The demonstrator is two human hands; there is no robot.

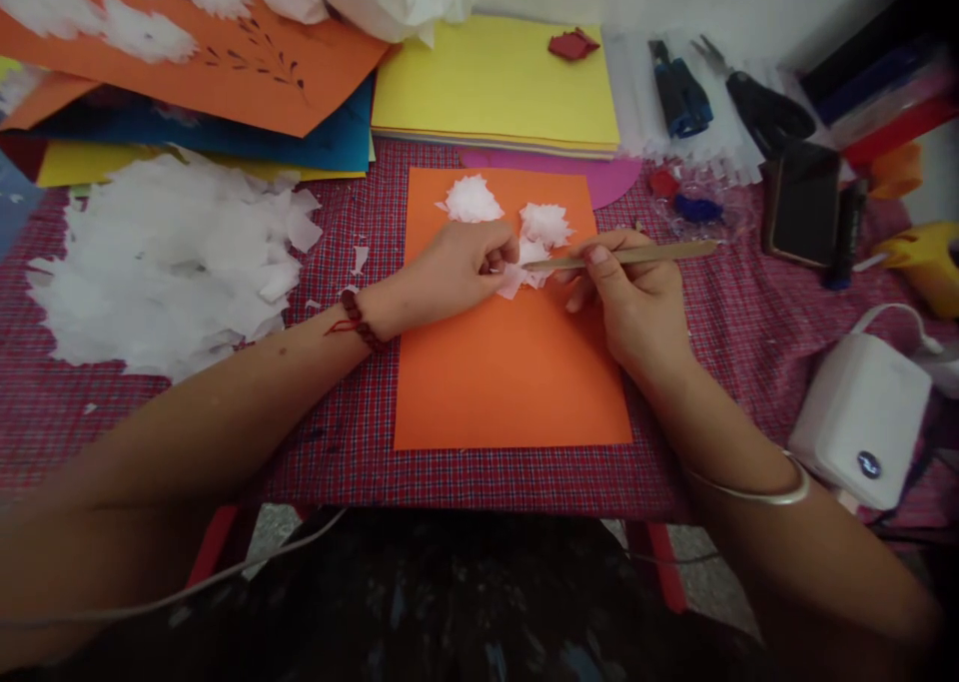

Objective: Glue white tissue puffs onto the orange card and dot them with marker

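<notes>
Head: right hand (642,308) pinches stick (674,252), left hand (459,263) curls, hold unclear, sheet's (513,382) nearside open.

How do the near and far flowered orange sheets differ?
The far orange sheet bears dark leafy sprigs; the near orange sheet shows none. The far one overlaps a blue sheet; the near one lies mostly on the checked tablecloth. Both carry white paper flowers.

checked red cloth (330,452), dark phone (805,203), white boxy device (861,412)
</notes>
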